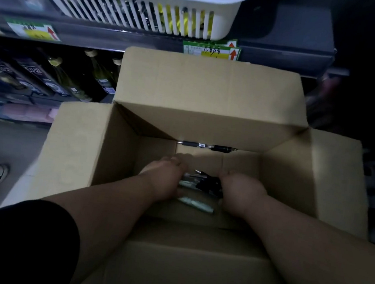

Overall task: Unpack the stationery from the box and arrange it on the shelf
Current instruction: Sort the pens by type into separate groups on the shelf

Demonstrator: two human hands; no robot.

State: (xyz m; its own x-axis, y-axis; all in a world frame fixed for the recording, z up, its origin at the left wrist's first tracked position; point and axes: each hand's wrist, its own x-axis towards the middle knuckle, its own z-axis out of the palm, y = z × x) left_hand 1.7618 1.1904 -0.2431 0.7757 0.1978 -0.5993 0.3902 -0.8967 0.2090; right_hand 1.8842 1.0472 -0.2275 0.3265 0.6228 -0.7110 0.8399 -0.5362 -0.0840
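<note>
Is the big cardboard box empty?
Not empty: the brown cardboard box holds a black pen by its far wall and more pens on its floor.

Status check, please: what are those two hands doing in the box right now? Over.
Down in box: left hand, right hand, flanking pen cluster; grip unclear. One lone pen at far wall. All flaps open, nothing blocking.

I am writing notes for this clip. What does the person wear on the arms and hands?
Nothing on either: the left hand and right hand are bare, without gloves or a watch in view. Both forearms are unsleeved. Black cloth by the left upper arm may be a short sleeve.
</note>
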